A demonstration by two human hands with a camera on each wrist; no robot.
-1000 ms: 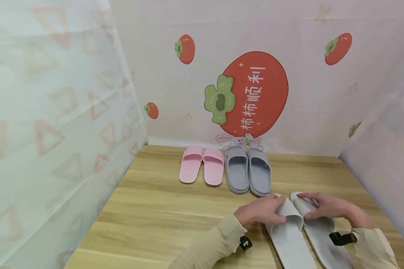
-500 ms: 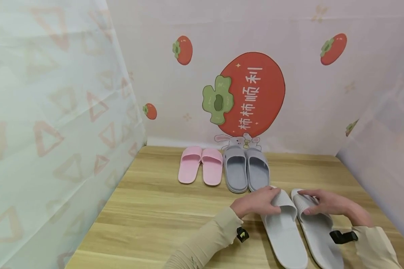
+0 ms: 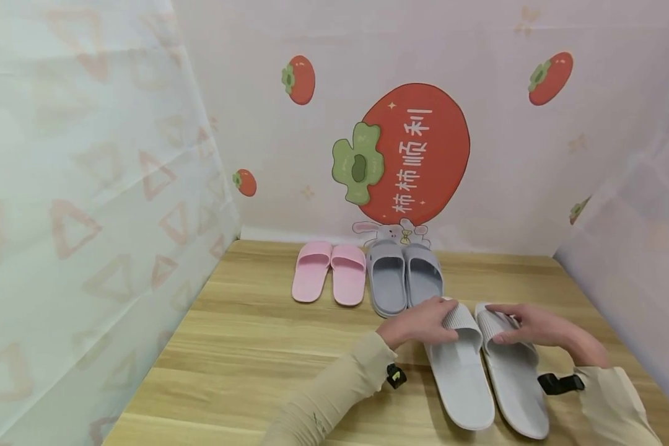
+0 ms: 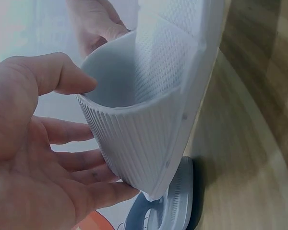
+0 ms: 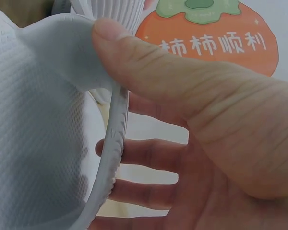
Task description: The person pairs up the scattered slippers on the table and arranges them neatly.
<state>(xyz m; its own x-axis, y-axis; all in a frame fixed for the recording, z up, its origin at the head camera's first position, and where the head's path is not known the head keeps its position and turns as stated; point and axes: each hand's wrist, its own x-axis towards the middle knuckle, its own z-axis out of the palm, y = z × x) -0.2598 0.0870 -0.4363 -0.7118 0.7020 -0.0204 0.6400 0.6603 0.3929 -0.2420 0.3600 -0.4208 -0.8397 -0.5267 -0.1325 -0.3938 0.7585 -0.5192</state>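
Two light-grey slippers with ribbed straps are at the front right in the head view, toes toward the back wall. My left hand [image 3: 420,323] grips the left light-grey slipper [image 3: 461,384] by its strap. In the left wrist view its thumb [image 4: 72,79] hooks over the strap's edge, with the other fingers along the ribbed outside. By its strap too, the right light-grey slipper [image 3: 517,390] is held in my right hand [image 3: 541,328]. The right wrist view shows that thumb [image 5: 134,62] on the strap's edge and the fingers across its outer face. The slippers lie side by side, toe ends close together.
At the back of the wooden table [image 3: 245,347] stand a pair of pink slippers [image 3: 348,285] and, to their right, blue-grey slippers [image 3: 388,288]. The held left slipper's toe overlaps the blue-grey pair in the head view. Cloth walls, a patterned back one [image 3: 279,142] included, edge the table.
Both hands have moved forward toward the back wall and slightly left, taking the light-grey slippers along. The pink and blue-grey pairs have stayed in place on the table.
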